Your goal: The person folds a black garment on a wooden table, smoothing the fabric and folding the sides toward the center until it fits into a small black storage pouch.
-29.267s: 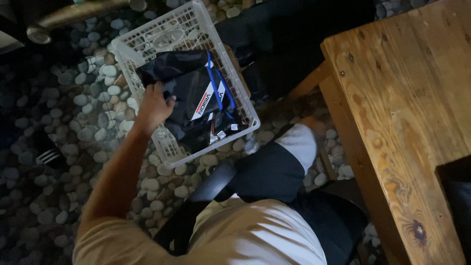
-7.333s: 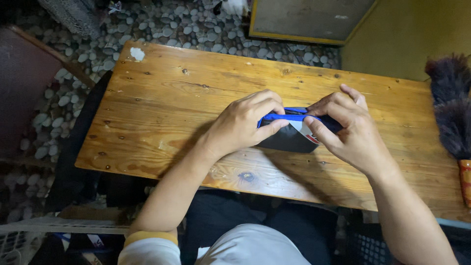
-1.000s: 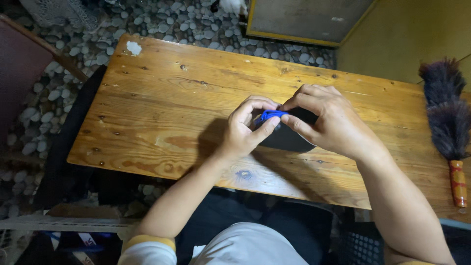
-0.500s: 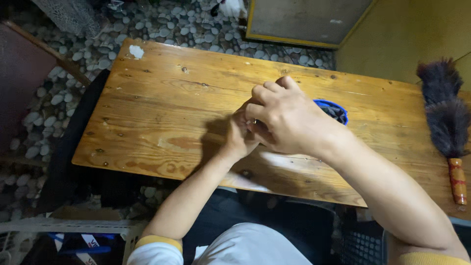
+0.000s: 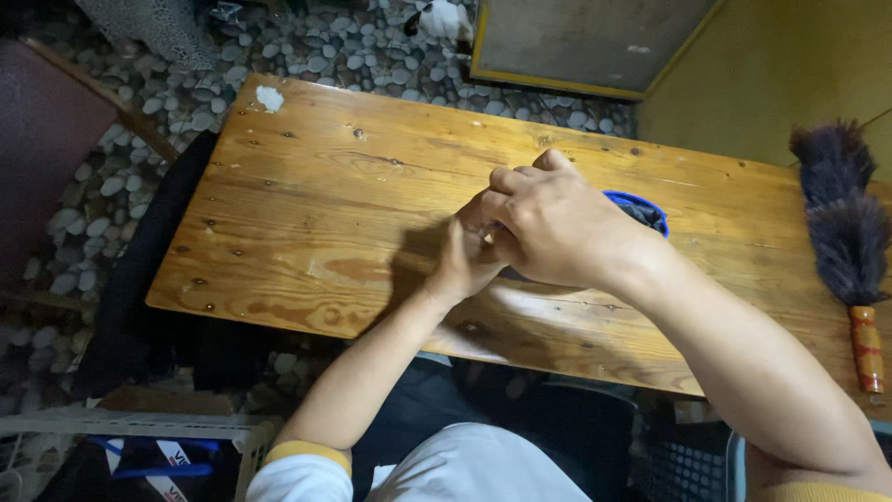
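Both hands work together at the middle of the varnished pine plank table (image 5: 307, 195). The right hand (image 5: 557, 223) lies over the left hand (image 5: 469, 256), knuckles up, and covers most of a small folded black fabric item with bright blue trim (image 5: 641, 206). Only the item's far edge shows, flat on the tabletop just beyond the right wrist. Both hands appear pressed closed onto the fabric, but the fingertips are hidden, so the exact grip cannot be confirmed.

Risks, as judged from this position:
- The fold may spring open if pressure is released unevenly, because the fabric looks thin and slick.
- The item may slide on the smooth varnish under sideways force.
- The dark feather duster with a red-brown handle (image 5: 850, 242) lies near the right elbow; a wide arm sweep may knock it off the edge.
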